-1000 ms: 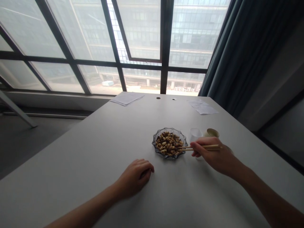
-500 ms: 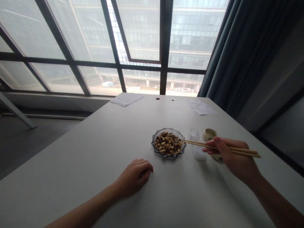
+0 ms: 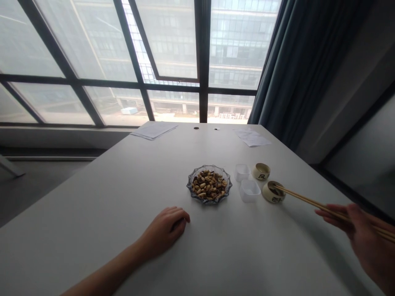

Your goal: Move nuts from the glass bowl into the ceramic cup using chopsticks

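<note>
My right hand [image 3: 367, 234] grips a pair of wooden chopsticks [image 3: 311, 201] at the right edge of the view. Their tips reach over the nearer of two small cream cups [image 3: 273, 192]; the other cup [image 3: 261, 171] stands behind it. Whether the tips hold anything I cannot make out. A glass dish of mixed nuts [image 3: 209, 187] sits at the table's middle. Two small clear plastic tubs [image 3: 249, 190] [image 3: 242, 172] stand between dish and cups. My left hand [image 3: 165, 230] rests on the white table [image 3: 92, 213], fingers curled loosely, holding nothing.
Sheets of paper lie at the far left [image 3: 154, 130] and far right [image 3: 252, 138] of the table. Beyond the far edge is a large window with dark frames [image 3: 202, 61]. A dark curtain [image 3: 296, 70] hangs at the right.
My right hand has drawn back to the right with the chopsticks, their tips going from the nut dish to the nearer cream cup. The view has turned slightly right. The left hand stays put.
</note>
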Tool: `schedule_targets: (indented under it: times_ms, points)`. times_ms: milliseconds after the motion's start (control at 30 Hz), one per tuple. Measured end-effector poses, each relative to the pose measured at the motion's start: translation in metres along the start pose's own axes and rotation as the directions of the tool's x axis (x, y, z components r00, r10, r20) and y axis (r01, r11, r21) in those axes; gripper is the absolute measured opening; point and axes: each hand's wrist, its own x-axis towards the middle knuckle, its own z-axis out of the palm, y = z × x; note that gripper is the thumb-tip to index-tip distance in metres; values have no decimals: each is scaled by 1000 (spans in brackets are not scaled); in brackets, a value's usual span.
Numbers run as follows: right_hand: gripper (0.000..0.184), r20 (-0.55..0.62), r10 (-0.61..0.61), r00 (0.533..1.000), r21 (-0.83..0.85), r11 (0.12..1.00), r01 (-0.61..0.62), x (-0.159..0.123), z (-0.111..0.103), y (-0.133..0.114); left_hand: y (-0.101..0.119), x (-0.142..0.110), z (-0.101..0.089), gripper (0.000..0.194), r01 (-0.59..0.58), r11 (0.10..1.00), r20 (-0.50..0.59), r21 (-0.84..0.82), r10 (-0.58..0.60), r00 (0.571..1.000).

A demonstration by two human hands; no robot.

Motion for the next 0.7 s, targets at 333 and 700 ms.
schedule_targets:
  times_ms: [333,700]
  points:
    - [27,-66,144,987,132,982,-134,2,-12,4,0,1,-2,24,-22,1000,1,19,22,1000]
    - [24,167,-228,959,1,973,231,-22,42,-55,1,1,0,23,1,1000,-3,14,-1,1000]
